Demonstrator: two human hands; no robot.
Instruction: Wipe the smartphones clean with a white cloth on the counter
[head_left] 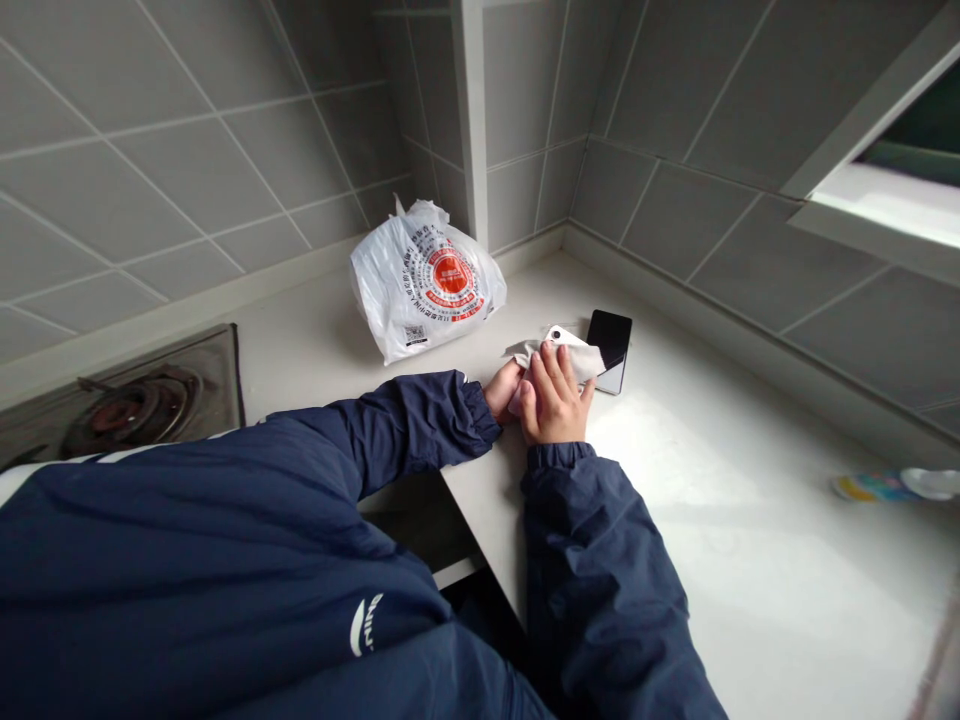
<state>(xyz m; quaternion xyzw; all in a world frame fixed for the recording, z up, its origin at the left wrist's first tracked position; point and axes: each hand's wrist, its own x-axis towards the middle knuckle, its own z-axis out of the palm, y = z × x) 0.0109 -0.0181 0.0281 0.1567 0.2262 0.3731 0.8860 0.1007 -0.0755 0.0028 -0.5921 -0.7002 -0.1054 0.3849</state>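
My left hand (506, 390) is closed around the near left side of a white phone (556, 334), whose camera lens shows at the far end. A pale grey cloth (589, 360) is draped over the phone's back. On top of the cloth rests my right hand (556, 398), its fingers stretched forward and close together, pressing the cloth against the phone. Cloth and hands hide most of the phone. Just right of them a second, dark phone (611, 340) lies on the counter, its lower part bright with reflection.
A white plastic bag (427, 280) with a red round print stands on the white counter (712, 560) by the wall. A gas burner (135, 410) is at the left. At the far right lies a blurred, colourful packet (885, 486). A dark opening (420, 525) shows below the counter edge.
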